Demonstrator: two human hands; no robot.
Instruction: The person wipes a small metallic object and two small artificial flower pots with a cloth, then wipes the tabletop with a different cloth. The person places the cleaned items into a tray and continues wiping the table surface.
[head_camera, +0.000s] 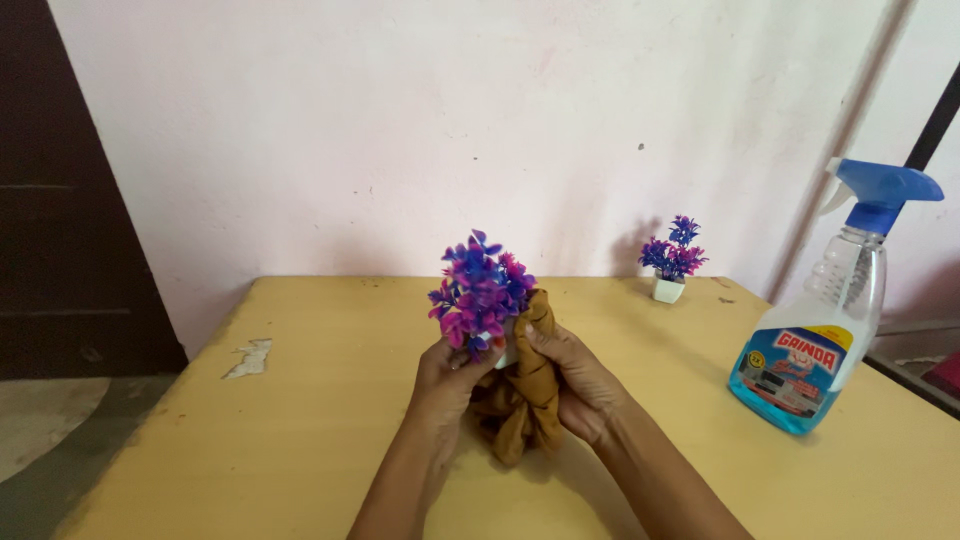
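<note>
Above the middle of the yellow table, my left hand holds a small artificial plant with purple and pink flowers. Its white pot is mostly hidden by my fingers. My right hand grips a bunched brown cloth and presses it against the right side of the plant and its pot. The cloth hangs down between my two hands to the tabletop.
A second small purple-flowered plant in a white pot stands at the table's far edge near the pink wall. A clear spray bottle with a blue nozzle and blue liquid stands on the right. A dark door is at far left.
</note>
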